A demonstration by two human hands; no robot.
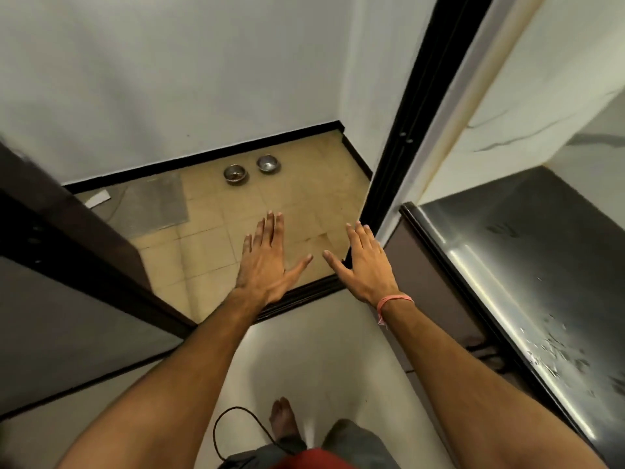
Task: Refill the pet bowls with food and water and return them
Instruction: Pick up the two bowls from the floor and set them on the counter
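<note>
Two small round stainless-steel pet bowls stand side by side on the yellowish tiled balcony floor [277,211], close to the black skirting at the foot of the white wall, at twelve o'clock from the person. The left bowl [235,174] appears to hold some dark remnant; the right bowl [268,163] shows only a bright, polished interior. Their placement against the wall likely keeps them out of the walking path. Neither is touched. Both hands reach forward over the dark door threshold [297,296], palms down: the left hand [267,262] and the right hand [365,265] each have fingers straight and spread, so each grip is apart and holds nothing, well short of the bowls. A pink thread band [392,301] circles the right wrist. A grey mat [148,204] lies at ten o'clock of the bowls. A dark glossy bench [527,265], wet with droplets, runs at three o'clock. Judged stage: approach, before pickup; refilling has not begun
</note>
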